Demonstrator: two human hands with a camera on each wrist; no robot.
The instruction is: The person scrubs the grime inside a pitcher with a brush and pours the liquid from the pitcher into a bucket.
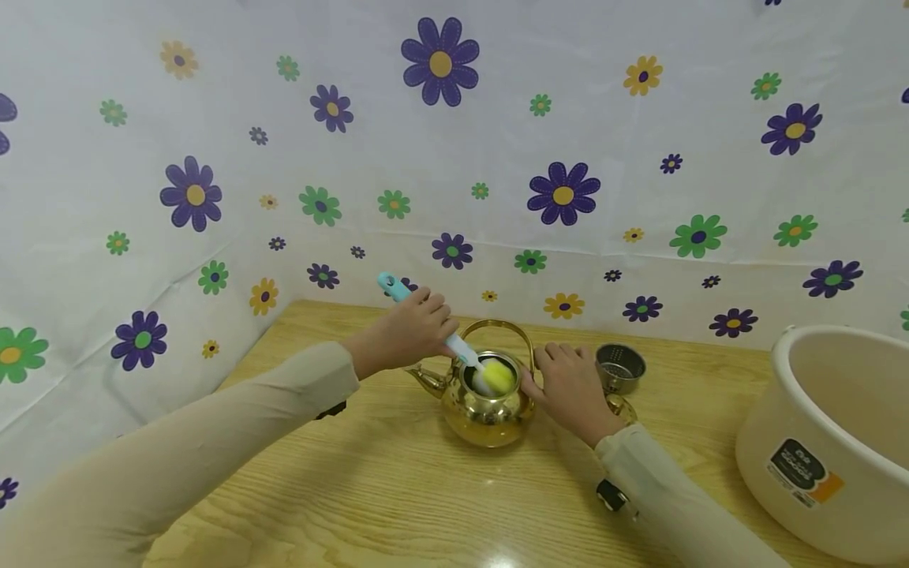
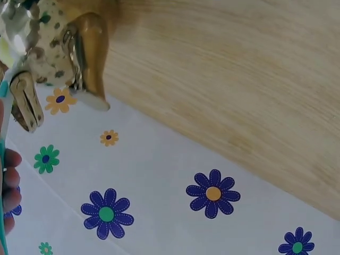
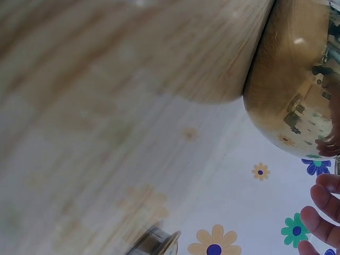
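Note:
A shiny gold kettle [image 1: 486,422] with no lid on stands on the wooden table, its spout pointing left and its hoop handle raised. My left hand [image 1: 408,330] grips the light-blue handle of a cleaning brush [image 1: 460,347], which slants down into the kettle's mouth. The brush's yellow sponge head [image 1: 499,377] shows at the opening. On the kettle's right side, my right hand [image 1: 571,386] holds the base of the hoop handle, thumb near the rim. The kettle body [image 3: 292,79] fills the upper right of the right wrist view, with curled fingertips [image 3: 321,226] below it.
Behind the right hand stands a perforated metal strainer [image 1: 621,364], with the gold lid [image 1: 622,409] just in front, partly hidden. A large cream bucket [image 1: 763,442] with a label is at the right. A flower-print sheet [image 1: 497,142] hangs behind the table [image 1: 398,489].

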